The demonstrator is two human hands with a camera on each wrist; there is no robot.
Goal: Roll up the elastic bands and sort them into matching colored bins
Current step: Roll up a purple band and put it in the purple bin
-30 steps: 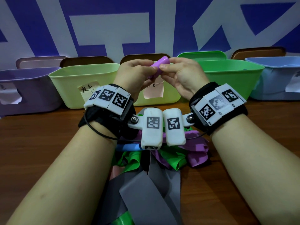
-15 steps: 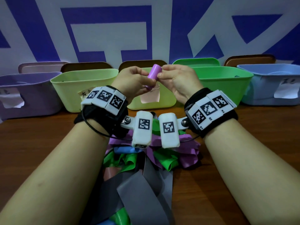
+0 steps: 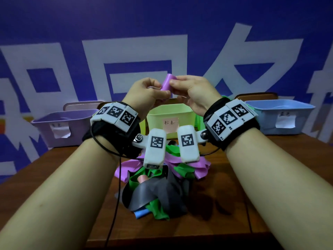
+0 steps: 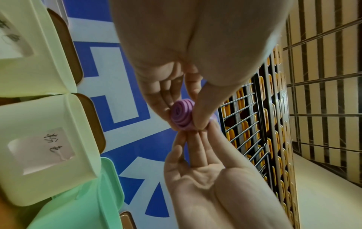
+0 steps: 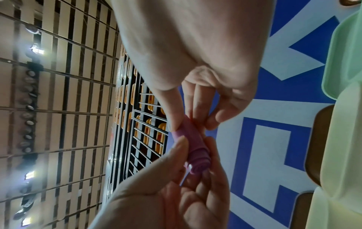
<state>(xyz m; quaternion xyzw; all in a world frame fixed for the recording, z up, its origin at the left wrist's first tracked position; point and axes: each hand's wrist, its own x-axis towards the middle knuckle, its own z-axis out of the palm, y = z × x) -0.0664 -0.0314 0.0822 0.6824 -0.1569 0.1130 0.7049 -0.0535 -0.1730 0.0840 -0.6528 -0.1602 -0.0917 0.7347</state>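
Above the table: you hold a tightly rolled purple elastic band [image 3: 166,82] up in front of the blue and white wall.
Left hand [image 3: 144,93]: your thumb and fingers pinch the roll's lower end.
Right hand [image 3: 193,92]: your thumb and fingertips pinch its upper side.
Pile: loose grey, green, purple and blue elastic bands [image 3: 158,184] lie on the brown wooden table [image 3: 225,204] under your wrists.
Bins: a lilac plastic bin [image 3: 59,127] far left, a pale yellow-green bin [image 3: 169,112] behind your hands, a light blue bin [image 3: 282,116] far right.
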